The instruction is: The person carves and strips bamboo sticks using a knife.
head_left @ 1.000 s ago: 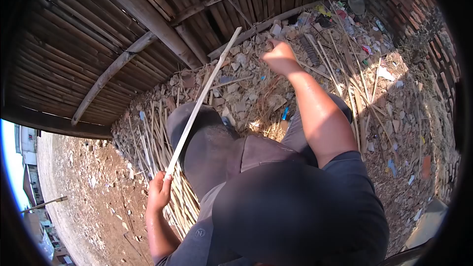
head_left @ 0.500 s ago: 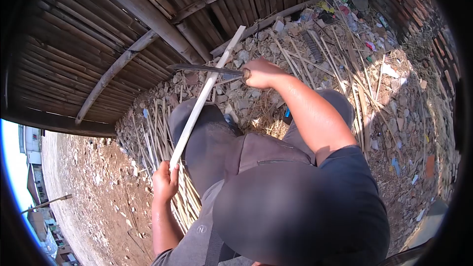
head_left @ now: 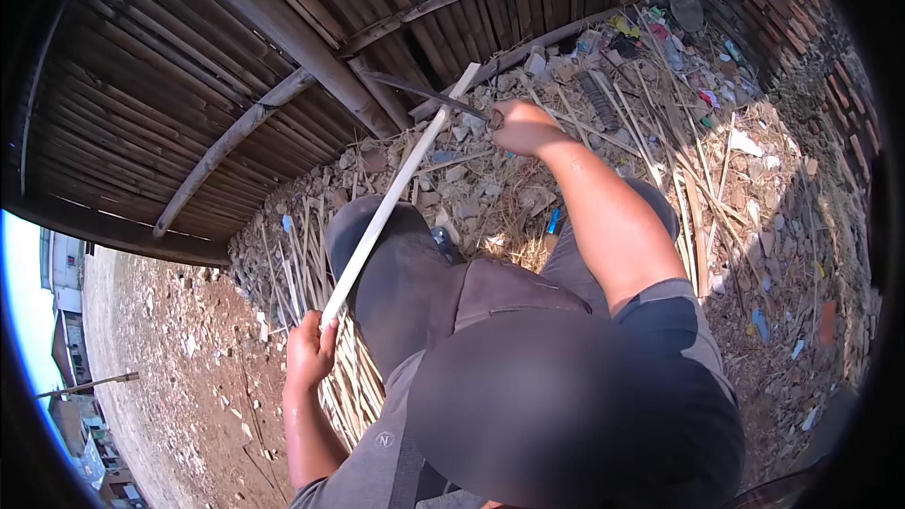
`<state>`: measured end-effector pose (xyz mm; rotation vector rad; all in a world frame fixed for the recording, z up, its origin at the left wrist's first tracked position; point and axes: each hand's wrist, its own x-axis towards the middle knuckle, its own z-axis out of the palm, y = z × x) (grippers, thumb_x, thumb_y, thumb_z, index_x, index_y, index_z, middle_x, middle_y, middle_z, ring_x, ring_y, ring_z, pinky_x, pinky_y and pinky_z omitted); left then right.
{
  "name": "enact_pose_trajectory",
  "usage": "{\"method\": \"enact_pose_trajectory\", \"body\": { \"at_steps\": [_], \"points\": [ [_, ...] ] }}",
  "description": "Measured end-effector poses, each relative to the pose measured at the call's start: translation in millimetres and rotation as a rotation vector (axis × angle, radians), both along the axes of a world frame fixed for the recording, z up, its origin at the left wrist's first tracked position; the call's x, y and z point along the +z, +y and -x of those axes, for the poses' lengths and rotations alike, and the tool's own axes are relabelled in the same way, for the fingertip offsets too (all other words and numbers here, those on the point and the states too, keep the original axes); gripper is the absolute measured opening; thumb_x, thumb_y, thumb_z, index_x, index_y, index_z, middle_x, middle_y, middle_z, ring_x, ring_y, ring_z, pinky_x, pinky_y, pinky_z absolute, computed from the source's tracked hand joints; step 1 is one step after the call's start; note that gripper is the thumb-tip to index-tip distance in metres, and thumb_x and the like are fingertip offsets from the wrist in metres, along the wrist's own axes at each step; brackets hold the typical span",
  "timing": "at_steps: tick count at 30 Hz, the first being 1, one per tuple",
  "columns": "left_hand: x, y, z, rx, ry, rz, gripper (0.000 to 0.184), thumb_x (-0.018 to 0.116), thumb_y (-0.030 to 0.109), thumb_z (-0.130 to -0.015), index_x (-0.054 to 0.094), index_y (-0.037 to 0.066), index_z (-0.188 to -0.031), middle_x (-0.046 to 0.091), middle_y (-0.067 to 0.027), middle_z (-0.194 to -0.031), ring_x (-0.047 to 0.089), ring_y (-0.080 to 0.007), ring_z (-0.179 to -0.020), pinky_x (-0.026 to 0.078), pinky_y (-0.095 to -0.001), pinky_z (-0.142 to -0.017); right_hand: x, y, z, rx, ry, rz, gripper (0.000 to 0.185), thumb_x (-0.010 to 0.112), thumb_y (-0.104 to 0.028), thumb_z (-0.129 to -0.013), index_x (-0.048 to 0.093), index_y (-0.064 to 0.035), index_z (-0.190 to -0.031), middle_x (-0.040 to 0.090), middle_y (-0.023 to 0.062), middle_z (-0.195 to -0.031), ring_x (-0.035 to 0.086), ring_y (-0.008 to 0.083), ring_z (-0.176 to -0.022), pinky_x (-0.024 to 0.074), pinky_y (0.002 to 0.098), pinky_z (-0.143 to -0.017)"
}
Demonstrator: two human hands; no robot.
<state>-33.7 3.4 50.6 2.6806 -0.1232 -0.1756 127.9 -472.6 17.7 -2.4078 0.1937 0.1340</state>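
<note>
My left hand (head_left: 309, 351) is closed round the lower end of a long pale bamboo strip (head_left: 388, 203). The strip slants up and away across my left knee. My right hand (head_left: 526, 127) grips the short handle of a machete (head_left: 415, 90), its dark blade pointing left. The blade lies across the strip near its far end; whether it cuts into it cannot be made out. Beneath my left forearm lies a bundle of thin bamboo strips (head_left: 353, 382).
A wall of bamboo slats (head_left: 123, 113) with round poles rises ahead and left. Rubble and loose sticks (head_left: 693, 198) cover the ground on the right, beside a brick wall (head_left: 806, 14). Bare sunlit earth (head_left: 207, 368) stretches out on the left.
My right hand and the machete have moved farther along the strip toward its far end, and the blade now tilts more upward. My left hand has shifted slightly left and down.
</note>
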Motion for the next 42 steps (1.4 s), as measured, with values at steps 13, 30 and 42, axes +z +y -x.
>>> {"method": "enact_pose_trajectory", "body": {
  "at_steps": [13, 30, 42],
  "points": [
    [-24.1, 16.3, 6.2, -0.024, -0.104, 0.049, 0.024, 0.065, 0.026, -0.100, 0.061, 0.002, -0.095, 0.058, -0.0148, -0.058, 0.058, -0.0291, -0.049, 0.044, -0.0416, -0.051, -19.8, -30.5, -6.2, -0.301, -0.073, -0.053, 0.038, 0.067, -0.021, -0.080, 0.073, 0.0003, -0.111, 0.072, 0.0241, -0.116, 0.069, 0.0376, -0.110, 0.0535, 0.0424, -0.096],
    [-8.1, 7.6, 15.7, 0.105, -0.073, 0.078, 0.029, 0.077, 0.025, -0.092, 0.061, 0.001, -0.095, 0.059, -0.0101, -0.061, 0.054, -0.0216, -0.052, 0.045, -0.0366, -0.054, 29.4, 4.0, 22.7, -0.319, -0.224, -0.138, 0.040, 0.067, -0.023, -0.080, 0.069, -0.0100, -0.118, 0.073, 0.0177, -0.111, 0.069, 0.0360, -0.106, 0.0542, 0.0424, -0.092],
    [-3.9, -26.4, 1.8, 0.143, 0.159, 0.281, 0.033, 0.072, 0.032, -0.098, 0.064, 0.000, -0.101, 0.065, -0.0028, -0.071, 0.059, -0.0155, -0.063, 0.048, -0.0333, -0.060, 21.4, 26.2, 30.1, 0.178, -0.283, 0.036, 0.024, 0.066, -0.020, -0.073, 0.068, -0.0102, -0.095, 0.072, 0.0169, -0.097, 0.068, 0.0416, -0.094, 0.0539, 0.0503, -0.081]
  ]
}}
